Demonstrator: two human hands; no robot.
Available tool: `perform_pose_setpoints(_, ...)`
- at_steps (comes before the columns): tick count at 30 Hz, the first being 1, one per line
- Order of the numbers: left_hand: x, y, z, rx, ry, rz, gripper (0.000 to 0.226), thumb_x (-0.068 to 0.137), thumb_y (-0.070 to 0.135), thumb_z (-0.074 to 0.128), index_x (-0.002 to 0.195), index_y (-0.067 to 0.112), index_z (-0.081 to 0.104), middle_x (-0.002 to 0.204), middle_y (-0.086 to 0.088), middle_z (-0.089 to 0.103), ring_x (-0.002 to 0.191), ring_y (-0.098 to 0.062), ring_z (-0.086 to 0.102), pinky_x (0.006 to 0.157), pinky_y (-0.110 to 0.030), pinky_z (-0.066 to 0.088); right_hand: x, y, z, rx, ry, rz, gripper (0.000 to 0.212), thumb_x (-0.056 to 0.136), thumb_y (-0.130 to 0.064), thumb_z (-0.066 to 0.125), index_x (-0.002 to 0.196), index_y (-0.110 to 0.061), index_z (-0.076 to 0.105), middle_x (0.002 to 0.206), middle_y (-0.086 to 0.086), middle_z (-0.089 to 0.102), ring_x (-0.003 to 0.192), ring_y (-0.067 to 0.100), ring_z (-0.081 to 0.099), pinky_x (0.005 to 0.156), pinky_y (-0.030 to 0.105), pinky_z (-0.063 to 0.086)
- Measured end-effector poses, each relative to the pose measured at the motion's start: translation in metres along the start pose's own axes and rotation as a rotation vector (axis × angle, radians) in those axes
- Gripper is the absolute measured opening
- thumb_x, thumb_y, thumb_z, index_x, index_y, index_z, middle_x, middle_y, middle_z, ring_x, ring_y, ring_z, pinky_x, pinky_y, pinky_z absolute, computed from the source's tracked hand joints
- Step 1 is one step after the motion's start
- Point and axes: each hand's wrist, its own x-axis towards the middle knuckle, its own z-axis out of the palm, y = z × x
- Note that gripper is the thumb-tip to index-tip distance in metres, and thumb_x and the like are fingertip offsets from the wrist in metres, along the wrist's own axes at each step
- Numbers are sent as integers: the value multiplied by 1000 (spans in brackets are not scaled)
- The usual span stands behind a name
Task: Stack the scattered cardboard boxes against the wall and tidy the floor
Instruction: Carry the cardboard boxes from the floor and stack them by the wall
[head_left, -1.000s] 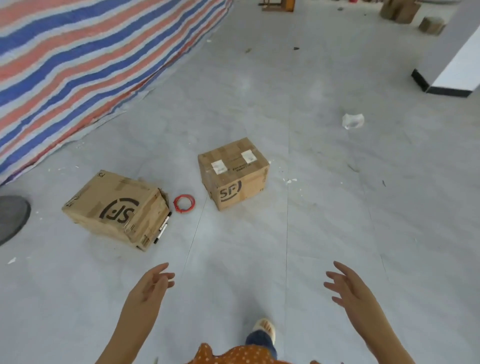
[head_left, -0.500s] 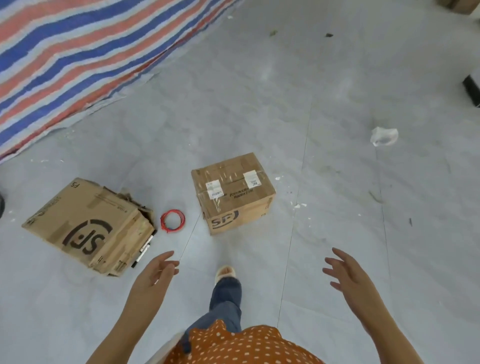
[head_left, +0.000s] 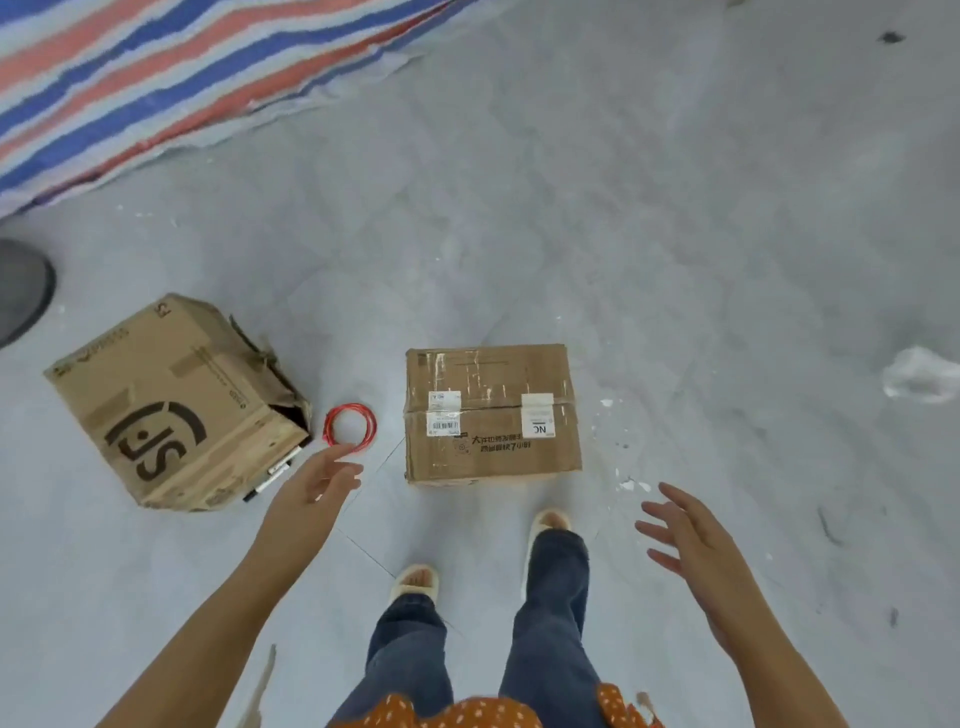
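Stance: the person stands over the taped box (head_left: 491, 413), both feet just short of its near edge, so it can be taken from either side.
Left hand: the left hand (head_left: 317, 480) is held out with relaxed, loosely spread fingers, holding nothing; it hangs between the two boxes, apart from both.
Right hand: the right hand (head_left: 685, 535) is spread with straight fingers, also empty, off to the right of the taped box and not touching it (the pair looks set wide to clasp its two ends).
Taped box: sealed, label side up, flat on the floor (head_left: 675, 234) in front of the feet.
Torn box: the torn box (head_left: 176, 405) lies tipped on its side to the left, its ragged open end toward the taped one, so it probably needs righting before stacking.
Red wire coil: the red wire coil (head_left: 349, 426) lies on the floor between the boxes, near the left fingertips.
Litter: a crumpled white scrap (head_left: 922, 375) sits well apart at the right edge.
Backdrop: a striped tarp (head_left: 156, 78) lies at the far left.
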Motion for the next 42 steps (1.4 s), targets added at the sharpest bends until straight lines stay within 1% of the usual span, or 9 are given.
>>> perform_pose_setpoints(9, 117, -40, 104, -287, 175, -434, 25, 99, 24, 46, 122, 15, 53, 118, -12, 61, 109, -28, 59, 103, -46, 42, 215, 2, -17, -272, -259, 111, 34, 102, -27, 36, 132, -17, 46, 129, 10, 57, 111, 26, 59, 101, 43, 47)
perform_pose_setpoints(14, 207, -124, 161, -271, 242, -565, 35, 98, 20, 50, 131, 9, 49, 119, -10, 56, 106, -23, 54, 94, -40, 43, 331, 78, 40, -319, -269, 212, 34, 102, -25, 37, 133, -14, 47, 133, 10, 54, 115, 26, 56, 102, 44, 45)
perform_pose_setpoints(18, 279, -202, 197, -168, 341, -621, 44, 96, 27, 51, 137, 13, 46, 134, -10, 51, 118, -24, 49, 107, -42, 38, 404, 157, 94, -283, -167, 303, 45, 100, -33, 40, 143, -20, 36, 145, 4, 42, 127, 25, 46, 108, 44, 38)
perform_pose_setpoints(23, 310, -261, 233, -300, 339, -699, 47, 97, 44, 45, 133, 14, 47, 119, 2, 50, 110, -17, 48, 100, -38, 39, 431, 226, 135, -130, -223, 286, 47, 99, -45, 36, 140, -22, 37, 130, -1, 56, 106, 14, 58, 80, 25, 47)
perform_pose_setpoints(26, 308, -275, 244, -328, 327, -685, 57, 96, 52, 41, 140, 16, 41, 128, 5, 50, 114, -14, 48, 105, -39, 40, 429, 244, 138, -4, -241, 262, 63, 82, -65, 41, 134, -30, 44, 121, -6, 63, 107, 14, 63, 83, 32, 54)
perform_pose_setpoints(29, 302, -271, 243, -318, 330, -653, 58, 96, 52, 41, 142, 17, 39, 140, 3, 46, 120, -18, 47, 107, -45, 39, 429, 237, 135, 86, -234, 290, 51, 86, -61, 42, 128, -33, 49, 120, -6, 66, 106, 15, 65, 84, 41, 55)
perform_pose_setpoints(33, 282, -240, 236, -348, 315, -600, 48, 98, 43, 44, 139, 17, 43, 125, 5, 50, 117, -17, 47, 104, -51, 41, 426, 202, 116, 108, -157, 322, 36, 100, -44, 37, 131, -29, 48, 126, -4, 61, 112, 21, 60, 87, 47, 53)
perform_pose_setpoints(37, 252, -195, 213, -518, 328, -532, 31, 100, 27, 44, 130, 24, 51, 130, 3, 54, 118, -17, 50, 94, -51, 47, 412, 143, 91, 133, -158, 274, 29, 102, -34, 36, 126, -30, 52, 120, -8, 58, 115, 19, 54, 83, 52, 54)
perform_pose_setpoints(42, 195, -134, 175, -606, 324, -475, 21, 102, 21, 40, 116, 23, 56, 101, 6, 62, 91, -10, 57, 81, -45, 51, 365, 74, 62, 75, -234, 286, 34, 102, -36, 36, 131, -28, 52, 126, -1, 59, 115, 26, 55, 75, 54, 56)
